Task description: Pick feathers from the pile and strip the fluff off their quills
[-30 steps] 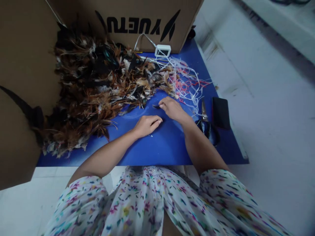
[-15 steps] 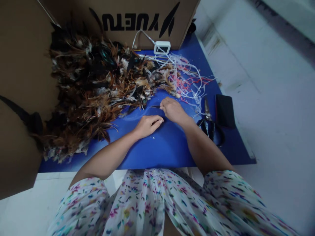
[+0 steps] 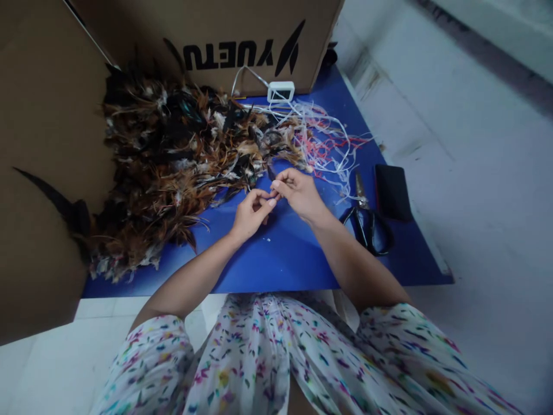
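My right hand (image 3: 301,196) is closed in a pinch on a small dark feather (image 3: 271,172), whose tip sticks up beyond the fingers. Close against it, my left hand (image 3: 249,216) pinches with thumb and forefinger, the fingertips of both hands meeting above the blue table (image 3: 285,259). Whatever sits between the left fingertips is hidden. Just beyond the hands and to their left spreads a large heap of brown, black and white feathers (image 3: 173,155).
Tangled white and pink strings (image 3: 324,141) lie at the back right. Black-handled scissors (image 3: 369,225) and a dark phone (image 3: 392,192) rest on the right. A white display device (image 3: 280,92) stands before a cardboard box (image 3: 242,26); another cardboard panel (image 3: 38,127) rises at left.
My left hand has come up to meet the right, its fingertips now pinched. The right hand has turned, and the feather's tip, which pointed left, now points upward. The view has shifted slightly.
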Available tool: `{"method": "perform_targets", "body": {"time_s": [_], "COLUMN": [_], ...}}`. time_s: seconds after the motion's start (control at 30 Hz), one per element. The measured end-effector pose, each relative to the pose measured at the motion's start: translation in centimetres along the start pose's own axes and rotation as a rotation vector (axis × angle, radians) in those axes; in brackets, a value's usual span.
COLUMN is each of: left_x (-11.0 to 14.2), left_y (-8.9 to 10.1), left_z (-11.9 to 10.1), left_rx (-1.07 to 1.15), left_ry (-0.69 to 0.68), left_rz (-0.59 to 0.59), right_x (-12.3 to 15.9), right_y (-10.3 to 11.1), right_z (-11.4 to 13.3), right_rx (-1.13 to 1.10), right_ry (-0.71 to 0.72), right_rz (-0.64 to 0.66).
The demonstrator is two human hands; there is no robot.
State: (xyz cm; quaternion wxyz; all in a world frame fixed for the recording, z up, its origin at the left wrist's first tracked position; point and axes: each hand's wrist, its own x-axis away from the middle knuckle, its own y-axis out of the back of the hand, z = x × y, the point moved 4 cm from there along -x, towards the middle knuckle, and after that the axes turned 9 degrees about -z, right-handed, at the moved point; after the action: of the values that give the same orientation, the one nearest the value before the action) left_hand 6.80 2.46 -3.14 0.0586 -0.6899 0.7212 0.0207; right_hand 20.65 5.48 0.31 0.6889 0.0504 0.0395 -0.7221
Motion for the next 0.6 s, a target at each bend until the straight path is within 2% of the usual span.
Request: {"method": "perform_targets", "body": {"time_s": [0.1,0.37,0.6], "left_x": [0.5,1.3,0.8], "left_y": [-0.1,1.3,1.4], "left_z": [-0.1,0.1,0.3], "left_rx": [0.034,-0.01,-0.005], "left_ry": [0.046,0.05,0.083], "left_rz": [0.015,-0.064,-0.045], "right_x": [1.2,2.2,2.2], "right_y": [-0.3,-1.3,-1.5], "right_z": [0.2,-0.9,-1.4], "right_rx": [-0.008,-0.037,-0.074], "right_ry": [-0.011,-0.066,-0.054], "right_rz": [-0.006,0.069,0.011]}}
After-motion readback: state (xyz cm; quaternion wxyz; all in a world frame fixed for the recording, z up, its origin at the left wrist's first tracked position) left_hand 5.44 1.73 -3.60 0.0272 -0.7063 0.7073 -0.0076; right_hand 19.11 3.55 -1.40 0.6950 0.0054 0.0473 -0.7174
